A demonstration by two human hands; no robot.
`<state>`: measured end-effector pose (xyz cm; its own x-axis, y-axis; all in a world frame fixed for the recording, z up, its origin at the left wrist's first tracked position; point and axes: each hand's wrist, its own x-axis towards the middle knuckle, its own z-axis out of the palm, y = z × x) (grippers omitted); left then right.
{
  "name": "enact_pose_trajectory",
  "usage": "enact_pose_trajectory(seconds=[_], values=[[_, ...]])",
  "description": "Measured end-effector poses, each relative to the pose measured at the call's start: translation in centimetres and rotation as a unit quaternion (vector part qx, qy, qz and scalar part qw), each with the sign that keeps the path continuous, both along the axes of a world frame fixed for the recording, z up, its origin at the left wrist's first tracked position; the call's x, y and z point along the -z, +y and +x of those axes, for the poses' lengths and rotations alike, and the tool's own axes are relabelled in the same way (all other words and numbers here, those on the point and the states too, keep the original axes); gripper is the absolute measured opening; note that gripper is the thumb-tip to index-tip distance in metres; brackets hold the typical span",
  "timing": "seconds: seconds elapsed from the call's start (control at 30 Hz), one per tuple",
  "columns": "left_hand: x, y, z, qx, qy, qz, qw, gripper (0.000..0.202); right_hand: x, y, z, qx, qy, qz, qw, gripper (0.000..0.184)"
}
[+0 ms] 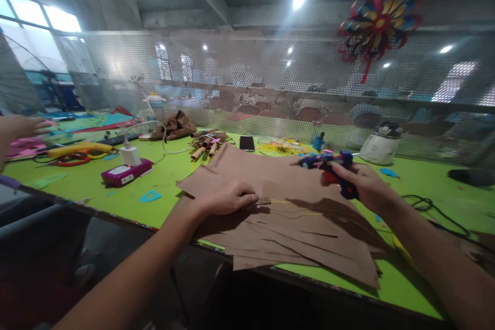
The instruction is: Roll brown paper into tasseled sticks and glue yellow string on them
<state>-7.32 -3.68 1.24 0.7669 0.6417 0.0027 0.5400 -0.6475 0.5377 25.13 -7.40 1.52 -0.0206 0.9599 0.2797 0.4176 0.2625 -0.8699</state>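
My right hand [365, 180] is wrapped round a dark blue hot glue gun [346, 175], whose nozzle points left above the sheets. The gun has a red trigger, and a pale glue stick shows at its back. My left hand [234, 197] rests low over a pile of brown paper sheets [301, 247], fingers curled. Between its thumb and fingers a small brown paper piece [265, 200] sticks out to the right. A thin yellow string [284, 202] trails from that piece across the paper. The fingers' undersides are hidden.
Behind the sheets lie several brown paper rolls [204, 145], a phone [246, 143] and yellow strands [282, 145]. Left are a purple power strip [127, 172], red-handled scissors [79, 157] and another person's hand [21, 131]. A white jug [381, 144] and black cable [436, 211] sit right.
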Motion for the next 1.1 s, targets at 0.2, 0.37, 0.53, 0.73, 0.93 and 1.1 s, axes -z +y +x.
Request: enact_pose_trajectory(seconds=[0.2,0.37,0.53,0.73,0.93,1.1], values=[[1.6,0.6,-0.5,0.001,-0.009,0.048,0.999,0.037,1.9,3.1,3.0,0.216,-0.085,0.084,0.969,0.042],[1.7,0.5,-0.6,0.007,-0.01,0.064,0.998,0.034,2.0,5.1,3.7,0.24,-0.322,0.097,0.91,0.036],[1.1,-0.2,-0.6,0.016,-0.007,0.072,0.997,0.031,0.9,7.0,3.4,0.189,-0.457,0.134,0.859,0.035],[0.7,-0.7,-0.6,0.012,-0.002,0.08,0.997,0.031,1.7,9.9,1.8,0.165,-0.555,0.125,0.805,0.038],[0.7,-0.8,-0.6,0.001,0.01,0.082,0.997,0.03,4.3,12.2,1.8,0.151,-0.563,0.083,0.808,0.041],[0.6,-0.9,-0.3,0.001,-0.004,0.085,0.996,0.028,4.9,12.6,2.8,0.109,-0.522,0.066,0.843,0.032]])
